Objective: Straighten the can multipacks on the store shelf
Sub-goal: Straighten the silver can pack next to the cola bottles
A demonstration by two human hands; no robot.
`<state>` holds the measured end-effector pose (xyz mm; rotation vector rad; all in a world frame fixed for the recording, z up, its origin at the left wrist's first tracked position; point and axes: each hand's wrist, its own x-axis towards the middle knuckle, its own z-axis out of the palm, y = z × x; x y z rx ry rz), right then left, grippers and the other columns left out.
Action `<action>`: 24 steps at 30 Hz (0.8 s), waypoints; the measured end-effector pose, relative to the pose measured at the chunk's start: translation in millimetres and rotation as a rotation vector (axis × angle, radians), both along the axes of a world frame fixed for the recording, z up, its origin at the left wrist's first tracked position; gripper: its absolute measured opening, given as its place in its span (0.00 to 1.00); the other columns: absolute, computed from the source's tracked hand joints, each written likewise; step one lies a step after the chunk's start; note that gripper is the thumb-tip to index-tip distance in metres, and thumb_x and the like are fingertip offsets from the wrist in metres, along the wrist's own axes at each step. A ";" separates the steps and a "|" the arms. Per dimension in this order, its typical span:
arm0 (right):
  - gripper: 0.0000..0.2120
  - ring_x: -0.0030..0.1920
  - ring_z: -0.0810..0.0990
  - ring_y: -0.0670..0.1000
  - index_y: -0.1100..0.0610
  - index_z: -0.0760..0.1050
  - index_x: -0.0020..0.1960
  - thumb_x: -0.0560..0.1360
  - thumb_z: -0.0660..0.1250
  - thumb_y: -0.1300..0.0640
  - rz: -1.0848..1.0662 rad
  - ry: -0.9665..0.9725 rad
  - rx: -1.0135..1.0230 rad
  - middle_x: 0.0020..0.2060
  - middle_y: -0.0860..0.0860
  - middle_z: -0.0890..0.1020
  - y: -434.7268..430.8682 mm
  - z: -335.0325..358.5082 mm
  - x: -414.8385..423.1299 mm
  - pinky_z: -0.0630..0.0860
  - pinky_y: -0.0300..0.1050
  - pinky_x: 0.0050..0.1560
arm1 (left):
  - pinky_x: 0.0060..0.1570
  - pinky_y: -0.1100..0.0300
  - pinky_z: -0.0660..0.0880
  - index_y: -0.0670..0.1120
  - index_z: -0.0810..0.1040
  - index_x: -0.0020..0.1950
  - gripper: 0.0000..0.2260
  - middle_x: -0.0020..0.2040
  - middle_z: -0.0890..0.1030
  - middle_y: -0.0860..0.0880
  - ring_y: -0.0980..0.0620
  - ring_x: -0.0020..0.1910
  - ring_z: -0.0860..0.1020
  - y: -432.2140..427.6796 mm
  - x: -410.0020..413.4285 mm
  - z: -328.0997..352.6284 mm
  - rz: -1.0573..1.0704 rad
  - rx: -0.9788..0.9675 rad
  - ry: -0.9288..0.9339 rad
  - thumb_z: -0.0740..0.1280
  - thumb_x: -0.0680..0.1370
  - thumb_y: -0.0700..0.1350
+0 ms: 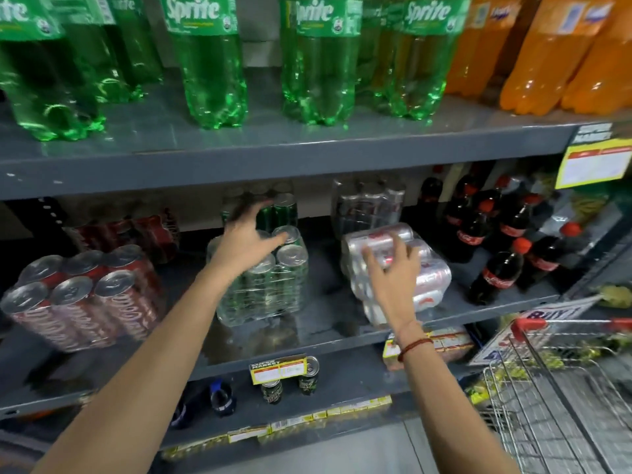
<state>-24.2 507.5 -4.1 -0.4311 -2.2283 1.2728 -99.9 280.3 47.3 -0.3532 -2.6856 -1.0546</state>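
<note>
1. Midway up, a grey metal shelf [307, 331] held shrink-wrapped packs.
2. Left hand [248, 239], fingers spread, hovered over the green can multipack [270, 282].
3. Right hand [393, 275], fingers loosely open, touched the silver can multipack [424, 268], which lay on its side.
4. A red can multipack [85, 295] sat tilted at left.

Only one camera here, strapped to my head, so there's no second view to compare. It looks forward and a bit down at the middle shelf [307, 323], close enough that both my forearms run up from the bottom edge into the frame. The wide lens bends things at the sides. The shelf of big green bottles [212, 63] gets cut off along the top, the lower shelves and some floor show at the bottom, and a cart [561, 388] sits bottom right.
</note>
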 end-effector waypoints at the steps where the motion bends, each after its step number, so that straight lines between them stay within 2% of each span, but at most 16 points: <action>1: 0.27 0.63 0.70 0.63 0.58 0.68 0.69 0.74 0.69 0.48 -0.079 -0.020 0.020 0.62 0.63 0.70 17.1 1.5 1.8 0.63 0.45 0.61 | 0.54 0.60 0.66 0.50 0.69 0.67 0.27 0.66 0.74 0.44 0.43 0.64 0.73 21.5 -3.5 2.6 -0.031 0.006 0.016 0.71 0.70 0.55; 3: 0.30 0.64 0.67 0.64 0.56 0.67 0.71 0.74 0.68 0.46 -0.201 -0.125 0.053 0.64 0.64 0.68 46.0 2.1 4.7 0.65 0.52 0.63 | 0.59 0.62 0.65 0.48 0.69 0.68 0.26 0.68 0.73 0.45 0.46 0.67 0.71 64.6 -11.5 0.6 -0.180 -0.026 -0.040 0.68 0.73 0.57; 6: 0.37 0.69 0.61 0.67 0.51 0.57 0.76 0.73 0.65 0.38 -0.254 -0.385 0.059 0.71 0.65 0.60 70.4 -2.4 9.0 0.64 0.60 0.66 | 0.67 0.57 0.63 0.48 0.64 0.72 0.27 0.72 0.68 0.43 0.45 0.71 0.66 121.8 -24.4 -12.7 -0.385 -0.151 -0.168 0.64 0.76 0.57; 8: 0.43 0.71 0.60 0.68 0.49 0.51 0.77 0.71 0.64 0.34 -0.217 -0.493 -0.084 0.73 0.66 0.56 77.0 -7.8 12.0 0.62 0.61 0.68 | 0.68 0.57 0.61 0.47 0.60 0.74 0.29 0.74 0.65 0.43 0.44 0.72 0.64 156.7 -34.8 -23.0 -0.460 -0.197 -0.260 0.63 0.77 0.55; 10: 0.46 0.70 0.63 0.69 0.47 0.48 0.78 0.69 0.65 0.32 -0.183 -0.475 -0.286 0.73 0.68 0.56 77.3 -13.3 13.1 0.64 0.59 0.67 | 0.70 0.56 0.60 0.47 0.59 0.75 0.28 0.75 0.63 0.44 0.43 0.73 0.63 185.4 -46.8 -31.3 -0.519 -0.273 -0.305 0.62 0.77 0.54; 13: 0.47 0.67 0.68 0.68 0.49 0.47 0.78 0.69 0.67 0.34 -0.204 -0.412 -0.447 0.70 0.67 0.62 75.7 -18.5 10.1 0.67 0.56 0.66 | 0.71 0.56 0.56 0.50 0.58 0.74 0.27 0.76 0.61 0.48 0.46 0.73 0.61 214.8 -66.8 -37.9 -0.604 -0.418 -0.400 0.59 0.78 0.58; 15: 0.46 0.66 0.70 0.67 0.52 0.49 0.77 0.70 0.68 0.37 -0.216 -0.380 -0.520 0.69 0.66 0.66 74.9 -21.8 5.6 0.69 0.56 0.66 | 0.67 0.57 0.57 0.51 0.66 0.68 0.20 0.69 0.68 0.51 0.52 0.67 0.67 226.7 -80.3 -38.6 -0.664 -0.437 -0.483 0.58 0.79 0.57; 16: 0.44 0.64 0.72 0.66 0.54 0.51 0.76 0.70 0.69 0.39 -0.223 -0.359 -0.558 0.68 0.66 0.67 74.4 -22.8 3.5 0.71 0.58 0.65 | 0.67 0.57 0.56 0.52 0.67 0.66 0.19 0.68 0.68 0.53 0.54 0.66 0.67 232.0 -86.8 -38.2 -0.690 -0.444 -0.518 0.58 0.78 0.58; 19: 0.37 0.59 0.75 0.67 0.56 0.58 0.69 0.69 0.72 0.44 -0.257 -0.296 -0.660 0.62 0.65 0.71 73.8 -24.8 -1.9 0.74 0.65 0.59 | 0.73 0.48 0.53 0.52 0.55 0.75 0.32 0.77 0.57 0.49 0.46 0.75 0.57 243.0 -99.9 -35.8 -0.655 -0.513 -0.575 0.59 0.76 0.63; 21: 0.33 0.59 0.76 0.67 0.56 0.60 0.65 0.69 0.72 0.46 -0.263 -0.277 -0.692 0.61 0.64 0.72 74.8 -25.6 -4.8 0.75 0.66 0.59 | 0.71 0.47 0.58 0.51 0.59 0.73 0.30 0.75 0.62 0.46 0.44 0.72 0.62 246.5 -105.2 -37.5 -0.653 -0.513 -0.548 0.61 0.75 0.62; 24: 0.28 0.59 0.76 0.66 0.57 0.63 0.60 0.68 0.72 0.48 -0.244 -0.242 -0.682 0.59 0.64 0.74 77.8 -26.3 -6.2 0.74 0.65 0.59 | 0.67 0.47 0.64 0.49 0.64 0.67 0.26 0.68 0.69 0.45 0.44 0.66 0.68 244.1 -106.2 -40.1 -0.653 -0.417 -0.523 0.64 0.74 0.60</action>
